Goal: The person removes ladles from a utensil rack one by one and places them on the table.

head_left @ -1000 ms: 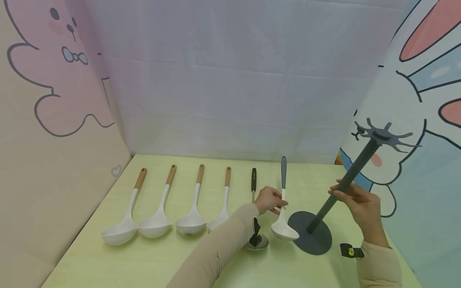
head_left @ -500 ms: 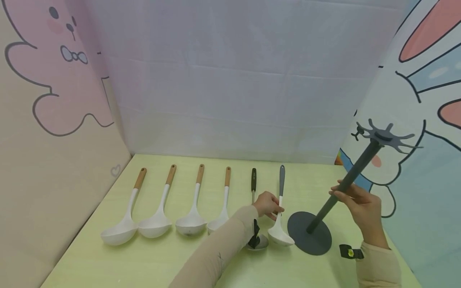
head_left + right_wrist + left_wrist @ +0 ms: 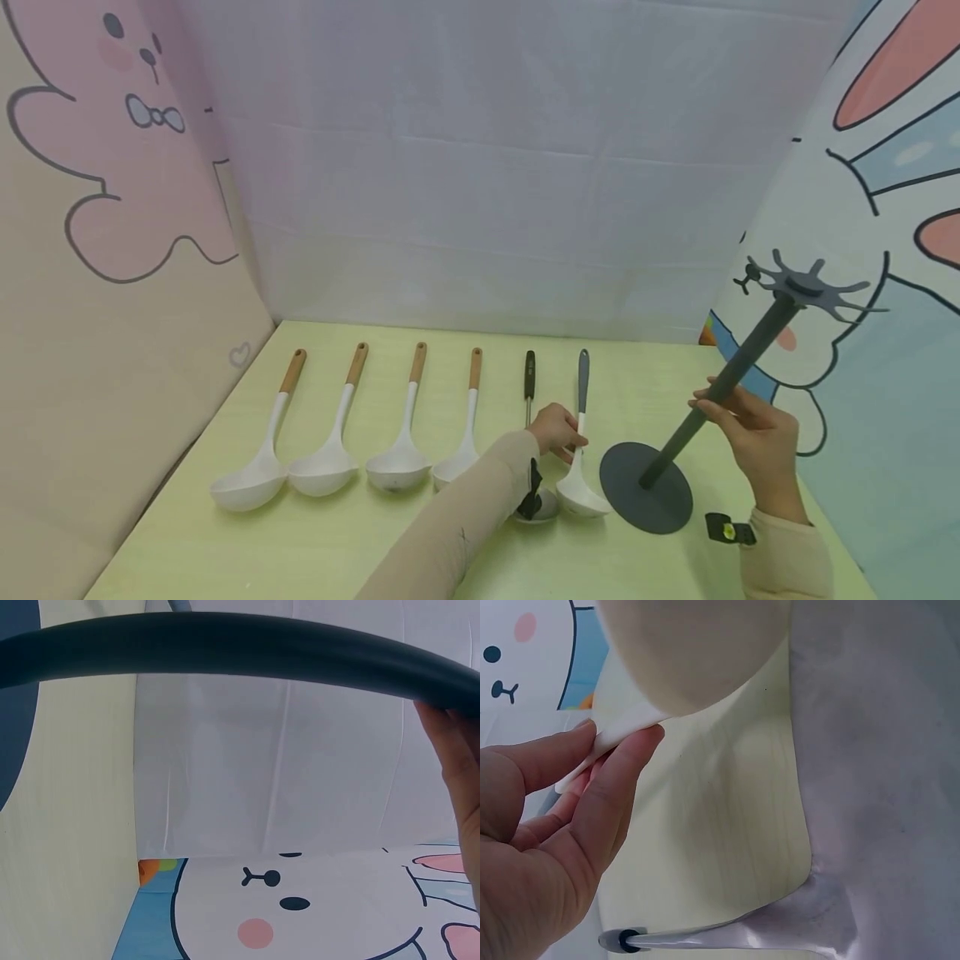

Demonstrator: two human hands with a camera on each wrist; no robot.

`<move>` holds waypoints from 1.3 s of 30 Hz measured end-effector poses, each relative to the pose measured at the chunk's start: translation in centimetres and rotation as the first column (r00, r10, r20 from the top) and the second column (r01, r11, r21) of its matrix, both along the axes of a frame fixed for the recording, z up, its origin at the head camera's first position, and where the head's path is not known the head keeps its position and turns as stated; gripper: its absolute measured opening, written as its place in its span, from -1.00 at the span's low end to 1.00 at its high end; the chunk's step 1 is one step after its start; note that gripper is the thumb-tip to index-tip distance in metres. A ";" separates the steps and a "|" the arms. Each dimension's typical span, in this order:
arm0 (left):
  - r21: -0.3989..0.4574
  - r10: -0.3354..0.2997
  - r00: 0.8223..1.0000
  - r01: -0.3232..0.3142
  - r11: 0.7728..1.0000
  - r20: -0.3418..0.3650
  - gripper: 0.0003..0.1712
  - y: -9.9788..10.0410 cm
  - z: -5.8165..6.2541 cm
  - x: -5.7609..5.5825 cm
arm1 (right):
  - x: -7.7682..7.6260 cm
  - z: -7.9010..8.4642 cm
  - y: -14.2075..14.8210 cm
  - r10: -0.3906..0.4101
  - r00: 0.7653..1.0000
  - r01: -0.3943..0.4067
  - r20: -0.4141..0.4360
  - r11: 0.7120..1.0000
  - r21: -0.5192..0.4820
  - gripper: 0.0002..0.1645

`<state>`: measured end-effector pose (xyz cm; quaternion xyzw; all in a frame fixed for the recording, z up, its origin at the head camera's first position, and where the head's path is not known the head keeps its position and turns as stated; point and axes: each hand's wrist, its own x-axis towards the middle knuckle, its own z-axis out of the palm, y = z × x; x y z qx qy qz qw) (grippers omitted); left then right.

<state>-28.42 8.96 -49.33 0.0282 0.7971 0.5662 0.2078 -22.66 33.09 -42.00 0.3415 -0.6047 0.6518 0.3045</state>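
Observation:
My left hand (image 3: pixel 555 429) pinches the white shaft of a ladle (image 3: pixel 582 498) between thumb and fingers. This ladle has a grey handle pointing to the back and a white bowl toward me, low over the table. In the left wrist view, the bowl (image 3: pixel 697 652) looms large past the fingertips. At the right, my right hand (image 3: pixel 761 446) grips the dark grey pole of a utensil stand (image 3: pixel 753 346). Its round base is at the bottom, and curved hooks fan out around its top. The pole (image 3: pixel 240 646) crosses the upper right wrist view, with fingers at its right end.
Left of my left hand lies a metal ladle (image 3: pixel 529 375) with a black handle, its bowl partly hidden by the wrist strap. Farther left, several white ladles with wooden handles (image 3: pixel 400 468) lie in a row on the pale table (image 3: pixel 195 546). Printed cloth walls (image 3: pixel 487 208) surround the table.
The grey-handled ladle has moved toward me and slightly left, and lower, with my left hand still pinching it. The right hand and the stand have stayed nearly in place.

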 end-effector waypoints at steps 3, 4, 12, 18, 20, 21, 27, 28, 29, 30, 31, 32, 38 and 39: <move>-0.021 -0.003 1.000 0.004 1.000 0.011 -0.96 -0.1 0.1 0.0 | 0.0 0.0 0.1 0.009 1.000 -0.009 0.004 1.000 -0.003 -0.55; -0.029 -0.006 1.000 0.006 1.000 0.016 -0.94 -0.1 0.1 0.0 | 0.0 0.0 0.1 0.009 1.000 -0.009 0.005 1.000 -0.002 -0.54; -0.070 -0.010 0.999 0.014 0.997 0.050 -0.85 0.1 -0.5 -0.3 | 0.0 -0.2 0.2 -0.008 0.999 0.008 0.034 1.000 0.001 -0.50; -0.107 -0.032 0.999 0.036 0.994 0.041 -0.77 0.1 -0.6 -0.3 | -0.1 -0.1 0.2 -0.007 1.000 0.007 0.023 1.000 0.001 -0.52; -0.127 -0.037 0.998 0.042 0.991 0.040 -0.76 0.1 -0.6 -0.2 | -0.2 -0.1 0.2 -0.007 1.000 0.007 0.016 1.000 0.007 -0.53; -0.137 -0.039 0.998 0.045 0.990 0.041 -0.77 0.0 -0.6 -0.2 | -0.2 -0.1 0.2 -0.008 1.000 0.008 0.013 1.000 0.010 -0.53; -0.166 -0.035 0.998 0.042 0.985 0.048 -0.88 0.0 -0.6 -0.1 | -0.2 -0.1 0.3 -0.012 1.000 0.012 0.019 1.000 0.024 -0.53; -0.168 -0.036 0.998 0.043 0.985 0.047 -0.88 0.0 -0.6 -0.1 | -0.2 -0.1 0.3 -0.011 1.000 0.011 0.019 1.000 0.024 -0.52; -0.171 -0.038 0.998 0.045 0.984 0.044 -0.89 0.0 -0.6 0.0 | -0.3 -0.2 0.3 -0.010 1.000 0.010 0.018 1.000 0.024 -0.51; -0.170 -0.039 0.998 0.046 0.984 0.045 -0.89 0.0 -0.6 0.0 | -0.3 -0.2 0.3 -0.010 1.000 0.010 0.018 1.000 0.024 -0.51; -0.170 -0.041 0.998 0.048 0.984 0.045 -0.89 0.0 -0.6 0.0 | -0.3 -0.2 0.4 -0.007 1.000 0.007 0.018 1.000 0.023 -0.51; -0.171 -0.042 0.998 0.049 0.984 0.045 -0.89 0.0 -0.5 0.1 | -0.3 -0.2 0.4 -0.006 1.000 0.005 0.017 1.000 0.023 -0.51; -0.192 -0.043 0.997 0.053 0.980 0.056 -0.88 -0.2 0.1 0.3 | -0.2 -0.1 0.4 -0.007 0.999 0.006 0.040 1.000 0.029 -0.56; -0.193 -0.043 0.997 0.053 0.980 0.059 -0.87 -0.2 0.1 0.3 | -0.1 -0.1 0.4 -0.008 0.999 0.007 0.042 1.000 0.031 -0.57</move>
